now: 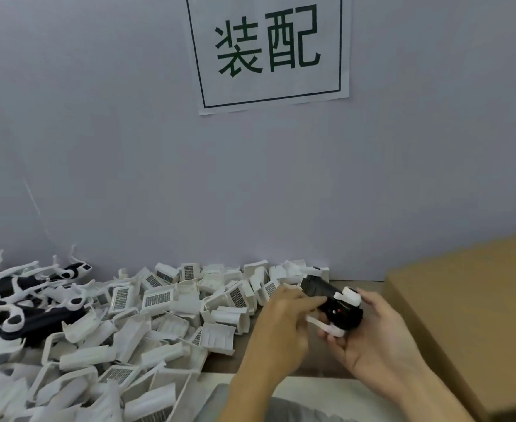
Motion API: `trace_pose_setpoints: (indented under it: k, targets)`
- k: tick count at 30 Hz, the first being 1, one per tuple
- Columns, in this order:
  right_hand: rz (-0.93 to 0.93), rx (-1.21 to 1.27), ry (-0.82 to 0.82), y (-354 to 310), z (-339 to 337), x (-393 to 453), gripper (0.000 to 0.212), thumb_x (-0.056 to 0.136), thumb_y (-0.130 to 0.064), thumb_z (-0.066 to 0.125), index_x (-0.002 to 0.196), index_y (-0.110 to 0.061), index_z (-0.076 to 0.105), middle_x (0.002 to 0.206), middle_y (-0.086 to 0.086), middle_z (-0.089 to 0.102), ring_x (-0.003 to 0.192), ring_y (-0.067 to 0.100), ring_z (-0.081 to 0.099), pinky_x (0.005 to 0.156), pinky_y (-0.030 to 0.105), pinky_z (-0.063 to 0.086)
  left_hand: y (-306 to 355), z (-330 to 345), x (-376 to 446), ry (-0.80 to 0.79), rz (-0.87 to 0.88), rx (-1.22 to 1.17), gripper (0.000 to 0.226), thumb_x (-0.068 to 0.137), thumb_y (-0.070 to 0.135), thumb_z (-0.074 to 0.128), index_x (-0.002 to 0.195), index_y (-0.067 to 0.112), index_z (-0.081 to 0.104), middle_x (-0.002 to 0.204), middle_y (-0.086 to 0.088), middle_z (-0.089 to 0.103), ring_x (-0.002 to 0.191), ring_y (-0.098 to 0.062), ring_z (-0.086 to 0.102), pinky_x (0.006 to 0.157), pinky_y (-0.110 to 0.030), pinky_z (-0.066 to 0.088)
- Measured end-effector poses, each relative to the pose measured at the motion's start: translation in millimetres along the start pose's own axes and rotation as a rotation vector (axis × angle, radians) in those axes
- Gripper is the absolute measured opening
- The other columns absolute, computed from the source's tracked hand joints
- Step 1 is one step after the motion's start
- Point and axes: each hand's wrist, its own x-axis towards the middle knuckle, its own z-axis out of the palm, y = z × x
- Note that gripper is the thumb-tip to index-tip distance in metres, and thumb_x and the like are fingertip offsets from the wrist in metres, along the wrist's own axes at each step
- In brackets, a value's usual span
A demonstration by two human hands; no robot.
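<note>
A black plastic body with white clip pieces [330, 303] is held just above the table, right of centre. My right hand [369, 339] cradles it from below and from the right, fingers curled round its lower end. My left hand [284, 321] comes in from the left, its fingers and thumb pinching the black body's near side. One white piece [349, 295] sits on top of the black body, another [326, 327] sticks out beneath it.
A large heap of white plastic housings [159, 318] covers the table's left and centre. Black-and-white assembled parts [22, 303] lie at the far left. A cardboard box [470, 315] stands at the right. A grey wall with a paper sign [269, 50] rises behind.
</note>
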Motion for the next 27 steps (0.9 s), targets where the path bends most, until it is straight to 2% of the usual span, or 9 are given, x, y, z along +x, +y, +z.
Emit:
trace_pose_setpoints:
  k: [3, 5, 6, 9, 12, 15, 17, 22, 27]
  targets:
    - [-0.173, -0.166, 0.134, 4.9, -0.7, 4.5, 0.025, 0.090, -0.026, 0.054, 0.091, -0.004, 0.067, 0.077, 0.017, 0.067, 0.066, 0.030, 0.067, 0.061, 0.037, 0.052, 7.6, -3.9, 1.8, 0.068, -0.283, -0.272, 0.048, 0.086, -0.013, 0.048, 0.101, 0.019, 0.080, 0.087, 0.032, 0.068, 0.093, 0.016, 0.059, 0.080, -0.001, 0.041]
    - [-0.308, -0.479, 0.207, 12.4, -1.6, 6.4, 0.017, 0.091, -0.022, 0.058, 0.081, -0.013, 0.067, 0.072, 0.010, 0.068, 0.069, 0.025, 0.068, 0.063, 0.034, 0.050, 9.1, -6.9, 3.2, 0.033, -0.499, -0.472, 0.034, 0.093, 0.001, 0.052, 0.088, 0.020, 0.079, 0.079, 0.026, 0.073, 0.085, 0.009, 0.065, 0.070, -0.005, 0.044]
    - [-0.390, -0.670, 0.206, 15.9, -1.6, 5.7, 0.012, 0.092, -0.021, 0.060, 0.087, -0.021, 0.071, 0.076, 0.005, 0.069, 0.072, 0.018, 0.067, 0.062, 0.027, 0.050, 10.5, -8.6, 4.6, -0.011, -0.598, -0.579, 0.029, 0.099, 0.015, 0.053, 0.086, 0.020, 0.079, 0.081, 0.019, 0.076, 0.081, 0.003, 0.068, 0.068, -0.009, 0.046]
    - [-0.579, -1.124, 0.088, 26.8, -1.7, 5.9, 0.044, 0.085, -0.028, 0.062, 0.125, -0.046, 0.058, 0.107, -0.019, 0.066, 0.097, -0.003, 0.062, 0.075, 0.013, 0.052, 12.1, -9.2, 7.0, -0.078, -0.781, -0.805, 0.038, 0.101, 0.046, 0.051, 0.085, 0.026, 0.079, 0.084, 0.014, 0.078, 0.076, 0.001, 0.072, 0.075, -0.026, 0.051]
    - [-0.590, -1.366, 0.061, 37.5, 5.9, 6.2, 0.068, 0.076, -0.045, 0.061, 0.139, -0.056, 0.036, 0.121, -0.032, 0.047, 0.117, -0.011, 0.048, 0.086, 0.005, 0.044, 18.6, -3.3, 7.0, 0.070, -0.885, -1.048, 0.023, 0.099, 0.038, 0.060, 0.099, 0.020, 0.074, 0.086, 0.005, 0.079, 0.079, -0.006, 0.075, 0.070, -0.026, 0.056]
    - [-0.572, -1.471, 0.143, 43.6, 7.6, 12.5, 0.076, 0.084, -0.042, 0.067, 0.150, -0.039, 0.029, 0.134, -0.020, 0.044, 0.124, -0.003, 0.046, 0.099, 0.020, 0.047, 20.2, 4.1, 4.0, 0.148, -0.929, -1.144, 0.014, 0.099, 0.031, 0.063, 0.098, 0.022, 0.073, 0.089, -0.001, 0.079, 0.082, -0.016, 0.077, 0.081, -0.041, 0.061]
    - [-0.550, -1.460, 0.173, 43.1, 6.4, 14.8, 0.069, 0.083, -0.036, 0.068, 0.144, -0.037, 0.037, 0.128, -0.016, 0.054, 0.116, 0.002, 0.055, 0.094, 0.030, 0.054, 21.4, 8.0, 3.4, 0.169, -0.916, -1.143, 0.014, 0.097, 0.030, 0.065, 0.098, 0.019, 0.073, 0.092, -0.004, 0.079, 0.089, -0.020, 0.076, 0.090, -0.047, 0.059]
    - [-0.483, -1.337, 0.185, 41.3, 8.0, 12.4, 0.031, 0.072, -0.028, 0.066, 0.101, -0.035, 0.059, 0.079, -0.010, 0.072, 0.068, 0.001, 0.068, 0.053, 0.019, 0.052, 20.3, 10.9, 1.9, 0.121, -0.803, -0.955, 0.014, 0.095, 0.031, 0.067, 0.101, 0.019, 0.073, 0.092, 0.006, 0.079, 0.088, -0.005, 0.074, 0.078, -0.025, 0.057]
    - [-0.493, -1.240, 0.191, 38.1, 9.4, 7.6, 0.034, 0.068, -0.025, 0.075, 0.098, -0.035, 0.062, 0.084, -0.023, 0.071, 0.071, -0.002, 0.068, 0.051, 0.012, 0.048, 20.6, 10.3, 1.7, 0.107, -0.722, -0.857, 0.013, 0.095, 0.030, 0.067, 0.103, 0.021, 0.073, 0.091, 0.010, 0.078, 0.083, 0.003, 0.071, 0.064, -0.008, 0.050]
